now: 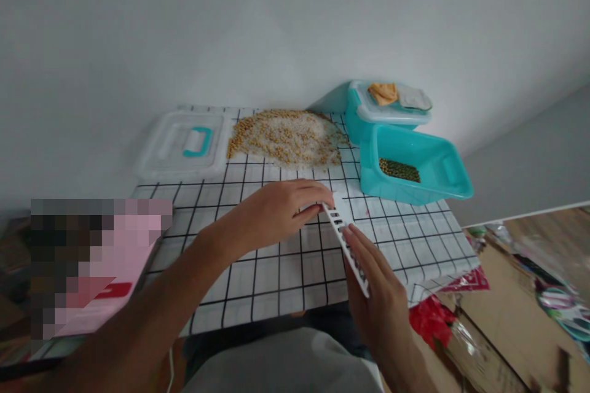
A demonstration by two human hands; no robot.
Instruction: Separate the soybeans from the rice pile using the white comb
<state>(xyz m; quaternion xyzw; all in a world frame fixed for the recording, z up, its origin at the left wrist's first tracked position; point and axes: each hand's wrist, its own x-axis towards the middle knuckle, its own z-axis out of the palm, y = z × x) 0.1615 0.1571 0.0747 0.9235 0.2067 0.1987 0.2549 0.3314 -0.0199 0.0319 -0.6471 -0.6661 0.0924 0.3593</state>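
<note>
A thin white plastic piece with a row of slots [335,218] is tilted edge-on above the checked tabletop. My left hand [288,209] pinches its far end between thumb and fingers. Along its near part, my right hand [375,285] is closed around it, hiding some of the slots. Beyond my hands lies a spread heap of yellow beans mixed with small white grains [295,138]. To the right stands a teal plastic bin [417,191] without a lid, holding a small amount of green and yellow beans [400,171].
At the back left lies a clear lid with a teal handle [184,144]. A lidded teal box [357,113] stands against the wall, with an orange cloth [383,93] and a pale cloth [413,98] on top. Pink packaging [138,245] sits left; cardboard [516,313] covers floor at right.
</note>
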